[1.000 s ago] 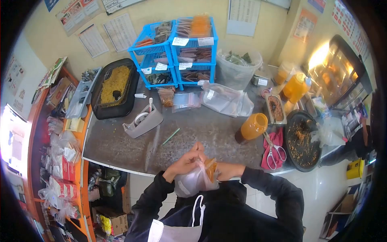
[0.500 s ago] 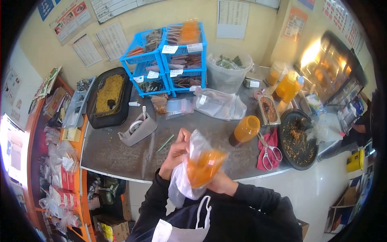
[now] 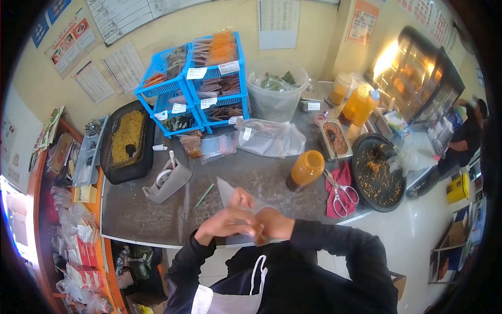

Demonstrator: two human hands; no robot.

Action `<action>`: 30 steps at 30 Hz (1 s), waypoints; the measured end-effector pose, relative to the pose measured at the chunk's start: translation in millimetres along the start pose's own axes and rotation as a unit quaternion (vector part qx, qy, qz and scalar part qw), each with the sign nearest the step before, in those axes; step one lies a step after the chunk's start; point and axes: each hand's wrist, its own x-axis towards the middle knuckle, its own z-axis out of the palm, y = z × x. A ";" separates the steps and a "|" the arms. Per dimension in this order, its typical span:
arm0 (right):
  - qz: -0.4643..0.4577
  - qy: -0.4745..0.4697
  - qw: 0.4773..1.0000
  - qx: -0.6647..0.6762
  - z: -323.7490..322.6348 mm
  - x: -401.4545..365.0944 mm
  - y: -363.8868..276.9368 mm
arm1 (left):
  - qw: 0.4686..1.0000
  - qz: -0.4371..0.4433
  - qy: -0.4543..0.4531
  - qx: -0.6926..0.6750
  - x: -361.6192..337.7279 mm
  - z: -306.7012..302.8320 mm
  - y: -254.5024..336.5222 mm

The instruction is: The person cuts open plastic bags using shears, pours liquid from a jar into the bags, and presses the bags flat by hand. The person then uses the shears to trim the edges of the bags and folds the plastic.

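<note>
Firstly, the broad dark-grey counter point(image 3: 136, 220), its top scuffed and blotched, with a pale edge.

Tower of blue lattice-sided plastic baskets point(image 3: 162, 90), stacked and packed with flat sachets; white labels face outward, presumably for reading from the working side.

Black oblong tray point(image 3: 125, 172) with rounded corners, under a rectangular container of crumbly yellow food.

Translucent whitish plastic bucket point(image 3: 274, 99), round, leafy greens inside, standing against the wall side, likely to spare working room in front.

Black shallow round bowl point(image 3: 389, 206), rough with scattered brown crumbs.

Left hand point(image 3: 225, 222) and right hand point(image 3: 277, 225), bare, brought together before the body at the counter's near edge. Left grip: fingers pinched on the plastic. Right grip: knuckles curled beside it, fingertips hidden, so its hold is undetermined.

Clear thin plastic bag point(image 3: 225, 191), at the hands, a pointed filmy corner spreading over the counter beyond them; most of it is covered.

Grey moulded tape dispenser point(image 3: 172, 183), tilted towards the near left.

Amber-orange cylindrical jar point(image 3: 306, 170), darker at the base.

Crumpled pink cloth point(image 3: 345, 175), seemingly a rest for the pale-handled metal scissors point(image 3: 335, 187) upon it.

Slim green-striped straw point(image 3: 204, 196), lying loose.
</note>
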 end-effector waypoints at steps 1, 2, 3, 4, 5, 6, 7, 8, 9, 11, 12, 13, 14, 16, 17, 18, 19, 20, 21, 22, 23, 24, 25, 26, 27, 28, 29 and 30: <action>-0.021 0.001 0.999 -0.037 15.9 8.5 25.4 | 1.000 -0.007 -0.002 -0.028 5.6 11.6 -1.3; -0.052 0.048 0.997 -0.007 29.6 13.8 37.1 | 0.998 -0.014 -0.004 -0.056 10.3 26.3 -2.5; -0.084 0.094 0.992 0.019 43.0 19.1 48.5 | 0.996 -0.021 -0.008 -0.082 12.0 35.4 -4.2; -0.123 0.185 0.969 0.110 51.1 23.5 46.0 | 0.999 -0.003 0.001 -0.046 10.9 39.4 -9.0; -0.157 0.226 0.958 0.085 51.7 23.3 50.1 | 1.000 0.006 0.020 -0.001 9.6 40.8 -9.5; -0.188 0.268 0.943 0.058 47.4 21.1 47.3 | 0.998 0.015 0.039 0.043 10.0 41.1 -6.7; -0.153 0.232 0.959 0.050 60.2 33.8 61.0 | 0.994 0.022 0.059 0.085 8.5 43.1 -2.7; -0.126 0.193 0.973 0.023 72.6 40.4 76.7 | 0.990 0.003 0.058 0.128 8.6 46.9 1.3; -0.116 0.166 0.979 0.004 72.4 38.9 76.0 | 0.990 0.008 0.060 0.127 9.8 49.4 0.1; -0.108 0.119 0.987 -0.023 74.2 31.1 72.9 | 0.989 0.019 0.068 0.127 12.4 54.5 -2.4; -0.107 0.102 0.989 -0.029 71.5 25.9 70.0 | 0.992 0.026 0.059 0.109 13.8 60.5 -4.9; -0.107 0.087 0.990 -0.037 68.1 18.3 66.3 | 0.994 0.033 0.049 0.092 15.1 69.8 -8.6; -0.107 0.073 0.991 -0.044 66.1 15.6 62.4 | 0.996 0.039 0.038 0.074 15.1 77.2 -11.4; -0.114 0.050 0.990 -0.059 58.4 14.3 55.7 | 0.992 0.038 0.016 0.118 16.3 80.0 -17.1; -0.117 0.037 0.990 -0.068 54.3 15.9 51.7 | 0.990 0.037 0.004 0.139 17.1 79.8 -18.9; -0.118 0.021 0.990 -0.080 49.0 19.3 48.8 | 0.989 0.021 0.038 0.142 17.5 72.3 -17.3; -0.121 0.005 0.988 -0.095 41.6 23.5 45.0 | 0.987 0.006 0.071 0.146 18.9 55.5 -14.2; -0.125 -0.011 0.986 -0.108 32.2 25.0 40.2 | 0.983 -0.007 0.104 0.150 19.9 41.2 -12.9; -0.125 -0.035 0.984 -0.125 19.4 25.2 35.3 | 0.980 -0.022 0.084 0.178 20.6 32.2 -13.8; -0.128 -0.062 0.980 -0.141 4.6 24.1 32.0 | 0.976 -0.038 0.064 0.204 20.5 25.4 -14.7; -0.127 -0.084 0.977 -0.146 -6.8 19.7 27.3 | 0.971 -0.056 0.044 0.229 18.8 20.7 -15.6; -0.122 -0.082 0.981 -0.123 -16.5 12.7 24.8 | 0.959 -0.081 0.012 0.273 14.1 19.7 -24.0; -0.116 -0.067 0.987 -0.089 -24.0 5.4 24.3 | 0.958 -0.127 0.034 0.254 2.8 18.2 -40.1; -0.101 0.014 0.995 0.024 -23.0 -4.3 22.7 | 0.955 -0.174 0.055 0.236 -12.8 16.0 -61.4; -0.103 0.096 0.981 0.137 -22.1 -14.1 21.0 | 0.948 -0.220 0.076 0.218 -22.4 9.5 -78.3; -0.095 0.176 0.948 0.247 -20.2 -27.7 22.4 | 0.933 -0.254 0.143 0.214 -28.0 0.4 -94.5; -0.084 0.252 0.898 0.352 -23.2 -40.2 23.0 | 0.912 -0.285 0.209 0.207 -30.1 -8.2 -107.2; -0.049 0.289 0.852 0.433 -29.4 -52.4 20.0 | 0.887 -0.316 0.274 0.197 -32.5 -15.3 -119.5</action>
